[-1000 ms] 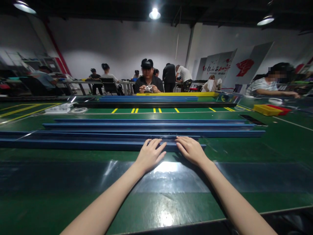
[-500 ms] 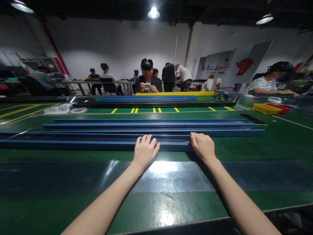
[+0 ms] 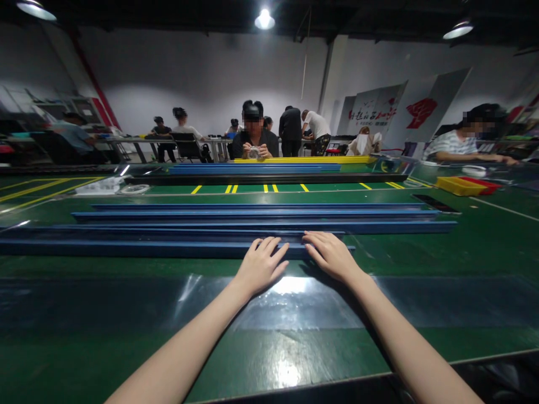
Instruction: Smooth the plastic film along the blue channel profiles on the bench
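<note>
Long blue channel strips lie side by side across the green table [image 3: 421, 258]. My left hand [image 3: 263, 261] rests on the nearest blue strip [image 3: 126, 248], fingers spread over its upper side. Close to that strip's right end, my right hand [image 3: 330, 252] lies on it with fingers stretched out to the left. A small gap separates the two hands. Nearer to me, a clear plastic sheet [image 3: 320, 303] is spread flat across the table, under my forearms.
Behind are more blue strips [image 3: 252, 215], a long black bar [image 3: 269, 179] and a yellow strip [image 3: 311, 160]. A phone [image 3: 435, 203] and a yellow tray [image 3: 457, 187] are at the right. White parts [image 3: 99, 187] lie at the left. Across the table sits a person [image 3: 252, 137].
My right hand has slid left along the strip, and its fingers have opened out. My left hand has shifted slightly right. The strip's right end now shows beyond my right hand.
</note>
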`<state>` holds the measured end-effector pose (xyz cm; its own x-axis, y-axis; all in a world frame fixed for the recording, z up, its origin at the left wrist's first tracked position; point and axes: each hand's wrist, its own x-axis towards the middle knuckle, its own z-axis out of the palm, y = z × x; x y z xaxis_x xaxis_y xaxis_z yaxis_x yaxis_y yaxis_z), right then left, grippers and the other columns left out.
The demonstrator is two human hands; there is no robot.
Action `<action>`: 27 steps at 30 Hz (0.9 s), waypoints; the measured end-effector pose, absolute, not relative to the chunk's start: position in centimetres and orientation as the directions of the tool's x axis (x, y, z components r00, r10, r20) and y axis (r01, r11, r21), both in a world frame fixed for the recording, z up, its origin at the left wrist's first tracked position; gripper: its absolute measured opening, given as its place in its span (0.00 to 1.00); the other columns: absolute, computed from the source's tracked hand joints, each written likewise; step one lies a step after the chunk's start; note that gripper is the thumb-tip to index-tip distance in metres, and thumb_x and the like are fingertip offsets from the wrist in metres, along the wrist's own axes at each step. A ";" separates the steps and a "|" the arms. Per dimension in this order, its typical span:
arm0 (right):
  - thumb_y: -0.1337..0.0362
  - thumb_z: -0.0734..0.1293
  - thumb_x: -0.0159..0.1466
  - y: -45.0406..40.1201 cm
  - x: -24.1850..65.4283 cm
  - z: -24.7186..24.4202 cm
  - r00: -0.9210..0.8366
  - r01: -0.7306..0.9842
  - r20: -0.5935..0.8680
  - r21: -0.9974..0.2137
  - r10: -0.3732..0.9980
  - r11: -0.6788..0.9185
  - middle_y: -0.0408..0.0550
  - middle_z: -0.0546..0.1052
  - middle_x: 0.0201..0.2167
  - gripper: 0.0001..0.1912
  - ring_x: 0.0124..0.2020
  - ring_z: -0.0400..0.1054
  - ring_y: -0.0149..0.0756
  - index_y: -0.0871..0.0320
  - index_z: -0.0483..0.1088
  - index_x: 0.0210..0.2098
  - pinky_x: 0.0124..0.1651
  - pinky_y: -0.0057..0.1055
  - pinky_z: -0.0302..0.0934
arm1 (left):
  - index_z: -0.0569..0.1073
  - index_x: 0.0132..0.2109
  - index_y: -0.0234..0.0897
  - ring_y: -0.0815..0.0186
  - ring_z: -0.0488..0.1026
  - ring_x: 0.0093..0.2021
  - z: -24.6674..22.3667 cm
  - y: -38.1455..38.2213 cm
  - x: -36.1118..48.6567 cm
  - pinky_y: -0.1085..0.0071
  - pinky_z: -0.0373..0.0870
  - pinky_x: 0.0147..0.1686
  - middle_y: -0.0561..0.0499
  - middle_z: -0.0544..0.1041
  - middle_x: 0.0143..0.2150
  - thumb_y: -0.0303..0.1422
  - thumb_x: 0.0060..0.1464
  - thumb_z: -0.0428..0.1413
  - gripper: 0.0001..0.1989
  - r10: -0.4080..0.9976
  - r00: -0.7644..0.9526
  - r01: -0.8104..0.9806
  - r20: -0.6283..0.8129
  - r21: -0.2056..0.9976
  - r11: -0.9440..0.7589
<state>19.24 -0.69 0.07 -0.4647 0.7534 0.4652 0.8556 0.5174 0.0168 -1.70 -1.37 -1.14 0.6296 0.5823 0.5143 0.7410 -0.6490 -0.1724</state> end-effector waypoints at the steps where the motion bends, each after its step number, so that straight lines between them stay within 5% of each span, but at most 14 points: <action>1: 0.60 0.50 0.63 -0.6 19.4 0.1 -0.452 0.863 0.470 0.015 0.758 0.505 0.50 0.71 0.46 0.19 0.47 0.63 0.35 0.59 0.67 0.43 0.49 0.33 0.53 | 0.65 0.51 0.37 0.60 0.62 0.50 -1.1 -1.4 -1.7 0.63 0.58 0.46 0.44 0.67 0.51 0.38 0.57 0.42 0.18 0.585 0.628 0.742 0.513 -0.168 -0.649; 9: 0.61 0.49 0.64 -0.3 20.8 0.4 -0.238 0.961 0.592 0.029 0.770 0.274 0.49 0.74 0.40 0.18 0.42 0.65 0.34 0.59 0.68 0.38 0.43 0.30 0.51 | 0.70 0.36 0.35 0.59 0.65 0.44 -0.3 -1.4 -1.8 0.61 0.58 0.43 0.45 0.72 0.42 0.36 0.56 0.43 0.14 0.689 0.379 0.901 0.618 -0.074 -0.429; 15: 0.60 0.47 0.64 -0.4 21.0 0.7 -0.107 0.994 0.544 0.065 0.832 0.086 0.50 0.74 0.27 0.22 0.32 0.66 0.36 0.59 0.69 0.27 0.35 0.31 0.50 | 0.69 0.35 0.34 0.59 0.66 0.41 -0.5 -1.3 -2.1 0.61 0.58 0.42 0.45 0.72 0.40 0.36 0.55 0.44 0.13 0.698 0.311 0.928 0.645 -0.048 -0.368; 23: 0.58 0.51 0.63 -0.6 19.8 -0.1 -0.421 0.891 0.479 0.057 0.770 0.451 0.49 0.71 0.47 0.20 0.46 0.62 0.36 0.60 0.67 0.45 0.48 0.32 0.51 | 0.68 0.46 0.36 0.60 0.65 0.46 -1.2 -1.6 -1.6 0.62 0.57 0.46 0.46 0.71 0.46 0.36 0.55 0.45 0.14 0.643 0.407 0.862 0.649 -0.042 -0.504; 27: 0.58 0.50 0.64 -0.6 19.4 -0.1 -0.473 0.858 0.451 0.040 0.757 0.512 0.48 0.68 0.49 0.21 0.50 0.60 0.35 0.59 0.65 0.49 0.49 0.33 0.50 | 0.64 0.51 0.35 0.60 0.64 0.47 -1.3 -1.6 -1.5 0.62 0.57 0.47 0.44 0.69 0.48 0.36 0.56 0.45 0.18 0.648 0.412 0.857 0.640 -0.031 -0.514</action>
